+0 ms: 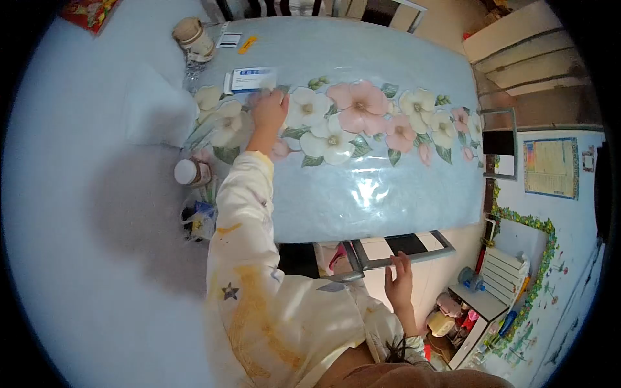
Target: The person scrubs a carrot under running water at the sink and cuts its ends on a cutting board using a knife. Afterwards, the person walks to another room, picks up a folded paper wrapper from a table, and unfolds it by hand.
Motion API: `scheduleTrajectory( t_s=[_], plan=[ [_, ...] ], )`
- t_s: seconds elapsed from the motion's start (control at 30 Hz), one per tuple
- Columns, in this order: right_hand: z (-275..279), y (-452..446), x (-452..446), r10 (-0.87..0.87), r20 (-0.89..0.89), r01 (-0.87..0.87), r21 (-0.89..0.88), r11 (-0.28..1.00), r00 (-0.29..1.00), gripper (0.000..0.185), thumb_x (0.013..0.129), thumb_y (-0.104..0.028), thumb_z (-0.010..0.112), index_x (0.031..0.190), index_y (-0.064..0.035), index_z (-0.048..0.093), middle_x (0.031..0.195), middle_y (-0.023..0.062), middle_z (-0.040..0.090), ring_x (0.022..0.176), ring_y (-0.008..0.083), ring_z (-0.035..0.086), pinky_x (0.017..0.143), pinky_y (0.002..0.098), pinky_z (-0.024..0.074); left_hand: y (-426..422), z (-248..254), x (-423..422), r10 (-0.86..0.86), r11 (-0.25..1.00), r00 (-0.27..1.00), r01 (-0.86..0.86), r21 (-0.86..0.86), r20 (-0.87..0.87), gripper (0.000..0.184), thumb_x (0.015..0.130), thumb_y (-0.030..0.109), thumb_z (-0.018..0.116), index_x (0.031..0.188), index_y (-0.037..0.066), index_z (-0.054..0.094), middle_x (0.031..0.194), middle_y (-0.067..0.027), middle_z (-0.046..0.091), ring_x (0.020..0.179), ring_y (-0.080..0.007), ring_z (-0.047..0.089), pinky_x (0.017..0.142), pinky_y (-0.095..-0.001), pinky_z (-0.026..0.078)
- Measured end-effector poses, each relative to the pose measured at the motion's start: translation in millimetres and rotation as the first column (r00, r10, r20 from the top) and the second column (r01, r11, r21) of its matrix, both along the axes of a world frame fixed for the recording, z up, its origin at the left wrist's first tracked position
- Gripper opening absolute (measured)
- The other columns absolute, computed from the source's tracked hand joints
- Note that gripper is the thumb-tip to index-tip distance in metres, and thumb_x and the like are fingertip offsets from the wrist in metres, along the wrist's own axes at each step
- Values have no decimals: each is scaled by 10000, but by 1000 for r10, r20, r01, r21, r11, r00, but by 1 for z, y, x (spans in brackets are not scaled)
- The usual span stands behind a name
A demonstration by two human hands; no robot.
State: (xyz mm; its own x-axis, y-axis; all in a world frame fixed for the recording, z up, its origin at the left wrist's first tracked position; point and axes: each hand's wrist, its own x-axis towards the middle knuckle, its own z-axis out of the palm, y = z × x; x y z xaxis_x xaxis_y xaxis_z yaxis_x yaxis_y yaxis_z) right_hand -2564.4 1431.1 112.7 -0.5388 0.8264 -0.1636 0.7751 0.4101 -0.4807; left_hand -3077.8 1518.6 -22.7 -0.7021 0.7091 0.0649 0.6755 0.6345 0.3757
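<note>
My left hand [268, 110] reaches over the table at the lower edge of a white and blue box [251, 79]. Its fingertips are smeared by motion, so a grip on the box cannot be made out. A narrow white part shows at the box's left end. My right hand [400, 284] hangs beyond the table's near edge, fingers apart and holding nothing, in front of a chair.
The table [310, 207] has a glossy cover with printed flowers. A jar with a white lid [185, 172], a beige container [193, 39], an orange strip [247, 44] and a small white card [229, 40] lie along its left side. Chairs [407, 249] border it.
</note>
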Motion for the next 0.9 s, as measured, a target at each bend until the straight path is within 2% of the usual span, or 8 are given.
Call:
scheduleTrajectory(
  t_s=[0.27,0.33,0.4,0.5,0.63,0.73,0.8,0.9],
  plan=[
    [2,-15,18,-82,-5,82,-59,995,997,305,786,-46,583,1079,-1,510,1162,253,487,1041,428,494,875,450,427,2,-36,1,146,979,936,-182,-86,-320,405,784,339,613,1041,29,568,1153,-175,535,1010,-328,563,786,-423,499],
    [1,-15,21,-77,-21,75,-66,995,997,308,791,-48,580,1087,0,509,1165,253,484,1043,428,493,876,451,425,-4,-41,-6,430,899,901,-433,67,56,475,750,292,660,1106,5,531,1141,-167,542,1001,-287,569,777,-375,502],
    [-4,-10,24,-65,-44,62,-67,996,997,311,797,-50,576,1096,2,509,1169,254,482,1046,427,492,877,451,424,-15,-32,5,252,910,883,-356,214,397,464,756,240,656,1119,-9,509,1113,-150,551,975,-265,573,780,-356,499],
    [-6,1,27,-7,-125,8,5,1000,992,350,813,-67,572,1147,5,493,1177,242,483,1064,419,488,887,445,422,-23,-14,61,-369,807,179,-426,410,912,405,796,81,608,1161,-11,460,1029,-103,575,917,-204,583,783,-327,495],
    [4,23,18,-119,-408,28,-222,975,905,440,789,-75,637,1197,-8,486,1169,195,505,1070,309,528,876,353,440,-49,96,218,-478,870,-295,-292,398,827,318,857,24,520,1168,6,454,1038,-104,578,957,-199,590,809,-318,489],
    [9,23,20,-374,-634,-87,-574,814,677,581,820,-149,659,1323,-50,386,1250,113,477,1105,217,504,933,340,420,-71,142,322,-405,914,-317,-134,382,858,363,851,38,549,1187,1,416,1032,-106,574,962,-193,586,831,-314,480],
    [23,19,30,-530,-628,-68,-679,731,570,452,835,-149,646,1235,-22,477,1027,70,586,876,123,556,735,257,472,-85,149,373,-420,906,-160,-20,423,893,422,834,43,588,1203,3,387,1071,-108,561,1000,-180,565,859,-311,462],
    [33,11,74,-550,-484,120,-667,735,680,216,838,-132,636,1014,-16,592,808,10,598,699,64,522,611,216,435,-103,167,428,-424,905,10,-19,424,905,468,820,59,622,1215,9,376,1133,-110,535,1051,-167,532,883,-312,445]
  ],
)
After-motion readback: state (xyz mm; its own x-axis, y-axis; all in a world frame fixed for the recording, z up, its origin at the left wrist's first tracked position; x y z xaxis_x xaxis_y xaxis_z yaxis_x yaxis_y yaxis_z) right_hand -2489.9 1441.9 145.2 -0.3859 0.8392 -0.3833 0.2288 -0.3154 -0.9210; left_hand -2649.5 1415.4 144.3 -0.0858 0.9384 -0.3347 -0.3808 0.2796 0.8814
